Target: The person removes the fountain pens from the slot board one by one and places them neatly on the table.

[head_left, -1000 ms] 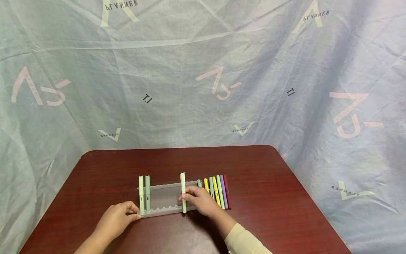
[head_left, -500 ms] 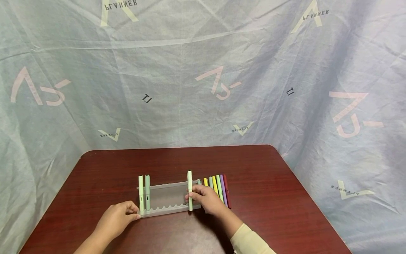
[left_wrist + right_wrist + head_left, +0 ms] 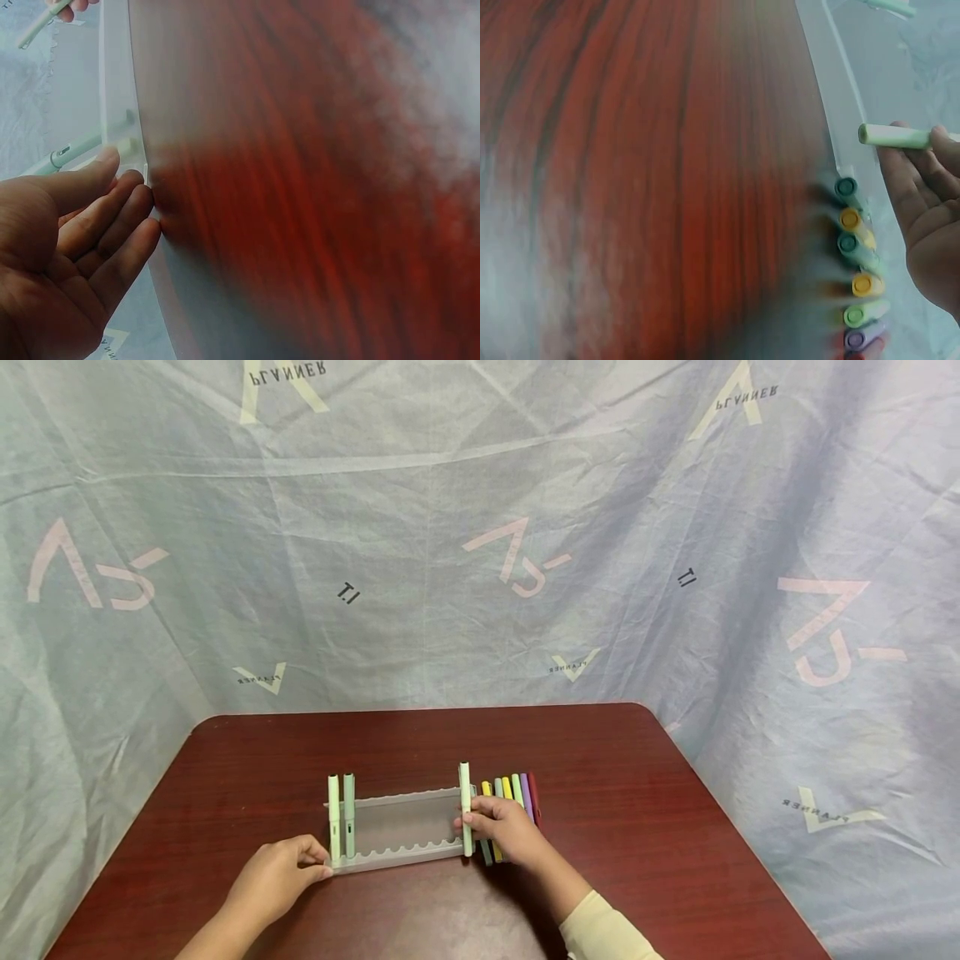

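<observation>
Low in the middle of the head view, our right hand [image 3: 504, 827] pinches a pale green pen [image 3: 465, 807] at the pen rack's [image 3: 397, 857] right end, while our left hand [image 3: 281, 875] steadies the rack with loose fingers, and a slip could drop it onto the loose pens [image 3: 517, 793] on the bench [image 3: 615, 793].

A dark red wooden table [image 3: 615, 760] stands before pale draped sheeting [image 3: 480, 527] printed with logos.

We are seeing a dark reddish-brown wood-grain bench [image 3: 615, 760]. A translucent grey plastic pen rack [image 3: 397, 827] is holding two pale mint-green pens [image 3: 341, 814]; a third pale green pen [image 3: 465, 806] is showing at its right end. Loose pens [image 3: 517, 789] are showing teal, yellow, green, purple, dark red. A pale blue-grey cloth backdrop [image 3: 480, 527] is bearing pink and cream logos.
</observation>
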`<act>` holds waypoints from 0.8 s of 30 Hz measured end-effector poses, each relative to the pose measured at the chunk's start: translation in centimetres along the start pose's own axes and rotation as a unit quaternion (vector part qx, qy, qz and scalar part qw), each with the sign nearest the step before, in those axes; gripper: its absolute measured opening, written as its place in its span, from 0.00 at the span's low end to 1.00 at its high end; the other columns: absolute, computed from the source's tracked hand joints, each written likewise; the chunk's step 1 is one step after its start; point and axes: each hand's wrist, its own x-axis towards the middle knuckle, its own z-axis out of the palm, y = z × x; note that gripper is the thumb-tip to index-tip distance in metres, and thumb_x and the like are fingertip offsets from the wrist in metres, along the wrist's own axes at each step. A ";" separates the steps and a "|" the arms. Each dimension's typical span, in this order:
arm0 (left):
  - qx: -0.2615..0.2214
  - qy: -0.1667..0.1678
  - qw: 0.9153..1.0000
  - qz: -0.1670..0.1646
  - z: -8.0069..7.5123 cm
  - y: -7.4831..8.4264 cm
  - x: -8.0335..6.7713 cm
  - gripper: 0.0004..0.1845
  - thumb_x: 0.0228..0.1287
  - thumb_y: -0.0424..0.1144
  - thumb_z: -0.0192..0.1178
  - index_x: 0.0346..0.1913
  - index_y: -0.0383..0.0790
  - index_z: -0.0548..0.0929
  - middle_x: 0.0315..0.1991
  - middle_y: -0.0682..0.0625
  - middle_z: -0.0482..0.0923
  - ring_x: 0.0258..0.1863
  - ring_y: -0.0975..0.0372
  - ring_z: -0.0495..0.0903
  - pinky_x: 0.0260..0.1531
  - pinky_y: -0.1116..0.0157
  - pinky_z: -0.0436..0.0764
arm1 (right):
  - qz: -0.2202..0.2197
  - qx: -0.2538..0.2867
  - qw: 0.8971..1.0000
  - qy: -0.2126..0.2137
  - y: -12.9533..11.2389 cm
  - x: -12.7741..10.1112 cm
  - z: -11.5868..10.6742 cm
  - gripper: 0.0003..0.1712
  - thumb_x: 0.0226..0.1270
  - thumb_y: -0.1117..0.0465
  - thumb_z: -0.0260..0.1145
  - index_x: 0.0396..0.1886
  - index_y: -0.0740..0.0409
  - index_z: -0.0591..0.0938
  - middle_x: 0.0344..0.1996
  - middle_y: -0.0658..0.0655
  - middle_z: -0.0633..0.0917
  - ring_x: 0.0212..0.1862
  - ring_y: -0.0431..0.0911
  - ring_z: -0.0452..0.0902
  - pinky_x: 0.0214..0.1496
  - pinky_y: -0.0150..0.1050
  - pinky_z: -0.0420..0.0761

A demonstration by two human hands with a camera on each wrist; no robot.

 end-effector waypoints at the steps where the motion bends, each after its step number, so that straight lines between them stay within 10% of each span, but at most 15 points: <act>1: 0.000 -0.001 1.000 0.001 0.0 0.0 0.0 0.08 0.53 0.43 0.73 0.31 0.56 0.82 0.29 0.63 0.85 0.35 0.63 0.84 0.40 0.55 0.81 | 0.001 0.001 1.000 0.002 0.0 -0.1 -0.2 0.15 0.74 0.63 0.59 0.49 0.71 0.80 0.45 0.69 0.86 0.48 0.61 0.85 0.51 0.45 0.85; 12: 0.001 0.001 1.000 0.001 0.1 -0.1 0.0 0.08 0.52 0.43 0.73 0.30 0.56 0.82 0.29 0.63 0.85 0.34 0.63 0.84 0.39 0.57 0.80 | -0.007 -0.007 0.999 0.044 -0.1 -1.5 -3.8 0.19 0.73 0.63 0.60 0.55 0.72 0.72 0.45 0.74 0.84 0.49 0.67 0.82 0.47 0.51 0.85; 24: 0.006 0.007 1.000 0.010 0.1 0.0 0.1 0.08 0.52 0.44 0.73 0.30 0.56 0.82 0.29 0.63 0.85 0.34 0.63 0.84 0.39 0.57 0.80 | 0.044 -0.045 0.984 0.165 0.4 -2.7 -8.3 0.16 0.71 0.62 0.62 0.54 0.66 0.80 0.44 0.66 0.82 0.41 0.49 0.83 0.42 0.47 0.87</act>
